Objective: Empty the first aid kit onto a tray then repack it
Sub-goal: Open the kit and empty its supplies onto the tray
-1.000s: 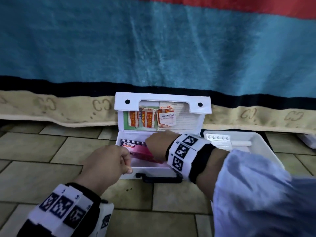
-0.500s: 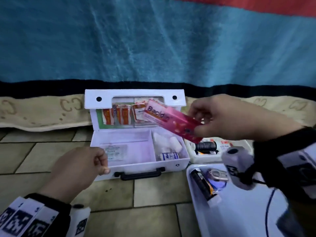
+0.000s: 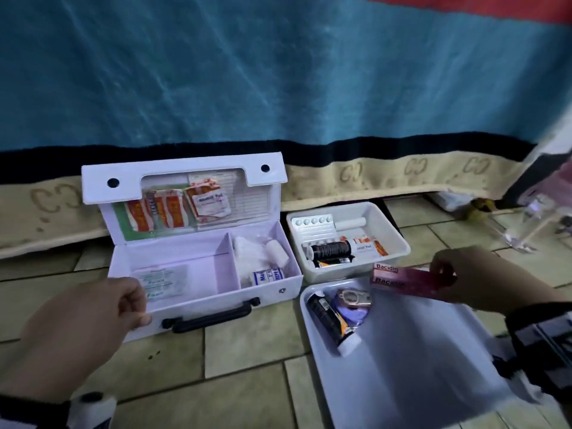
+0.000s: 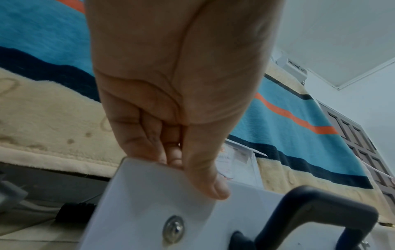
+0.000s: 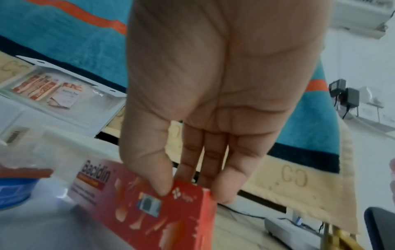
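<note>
Unloading stage of the task: the right hand [image 3: 483, 278] pinches one end of a pink box [image 3: 405, 278] between thumb and fingertips and holds it over the far edge of the white tray [image 3: 433, 351], which already contains a dark tube [image 3: 332, 323] and a small roll of tape [image 3: 353, 303]; the left hand [image 3: 89, 323] grips the front left corner of the open first aid kit [image 3: 198, 258], thumb on the outer wall and fingers curled over the rim. To do this step well, the box is best lowered flat onto a bare part of the tray floor beside the tube, not dropped from its end, while the left hand keeps the kit from sliding on the tiled floor [image 3: 241, 351]. A second, smaller white bin [image 3: 393, 230] stands behind the tray with other supplies. The head view alone shows what is left in the kit: flat packets in the left compartment, gauze and a small bottle in the right, sachets in the lid. The right wrist view alone shows the thumb [image 5: 156, 170] pressed on the printed face of the box; the left wrist view alone shows the kit's metal latch [image 4: 173, 229] and black handle [image 4: 310, 218] from below
</note>
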Motion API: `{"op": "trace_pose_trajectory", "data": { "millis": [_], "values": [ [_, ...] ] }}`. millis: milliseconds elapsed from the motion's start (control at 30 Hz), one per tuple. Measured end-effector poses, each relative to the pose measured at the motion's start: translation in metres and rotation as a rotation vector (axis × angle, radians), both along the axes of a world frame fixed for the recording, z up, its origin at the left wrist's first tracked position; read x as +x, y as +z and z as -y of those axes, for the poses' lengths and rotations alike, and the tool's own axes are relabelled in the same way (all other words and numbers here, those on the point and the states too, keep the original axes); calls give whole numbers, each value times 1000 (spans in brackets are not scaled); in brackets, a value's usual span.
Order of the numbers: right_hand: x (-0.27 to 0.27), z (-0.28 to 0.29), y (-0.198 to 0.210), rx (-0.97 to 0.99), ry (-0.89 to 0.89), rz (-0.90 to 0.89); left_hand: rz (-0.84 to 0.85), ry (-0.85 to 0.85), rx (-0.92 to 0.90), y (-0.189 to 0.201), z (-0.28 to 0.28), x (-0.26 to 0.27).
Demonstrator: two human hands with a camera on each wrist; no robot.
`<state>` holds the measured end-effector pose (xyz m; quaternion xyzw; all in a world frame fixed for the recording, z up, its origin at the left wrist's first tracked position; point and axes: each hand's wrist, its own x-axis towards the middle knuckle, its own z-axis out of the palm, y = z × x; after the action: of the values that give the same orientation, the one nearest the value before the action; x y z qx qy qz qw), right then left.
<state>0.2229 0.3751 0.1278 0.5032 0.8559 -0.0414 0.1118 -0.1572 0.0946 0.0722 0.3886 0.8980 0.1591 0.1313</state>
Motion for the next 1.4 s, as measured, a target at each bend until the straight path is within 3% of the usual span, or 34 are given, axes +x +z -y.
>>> {"op": "trace_pose_trajectory", "data": {
  "millis": [200, 333, 433, 533, 667, 867, 967, 1200, 1300, 1400],
  "values": [
    [-15, -7, -20, -28, -4, 12, -24, 44, 37, 6, 1, 11],
    [-36, 2, -5, 36, -2, -56, -47, 64, 44, 14, 1, 21],
    [-84, 31, 23, 63, 168, -186, -39, 82, 52, 21, 1, 28],
    [-144, 70, 34, -46, 410, -280, -13, 110, 69, 27, 1, 30],
    [-218, 109, 17, -147, 733, -35, -21, 128, 54, 32, 1, 33],
    [-296, 126, -20, -146, 822, 311, 46, 113, 53, 33, -2, 32],
    [-302, 125, -32, -103, 917, 372, 20, 110, 51, 31, -1, 29],
    [-307, 125, -32, -134, 950, 510, -49, 125, 88, 27, 2, 31],
    [-304, 130, -26, -30, 1077, 488, -43, 115, 90, 29, 1, 31],
    [-304, 129, -29, 9, 1073, 469, -56, 125, 86, 29, 2, 32]
  ]
}}
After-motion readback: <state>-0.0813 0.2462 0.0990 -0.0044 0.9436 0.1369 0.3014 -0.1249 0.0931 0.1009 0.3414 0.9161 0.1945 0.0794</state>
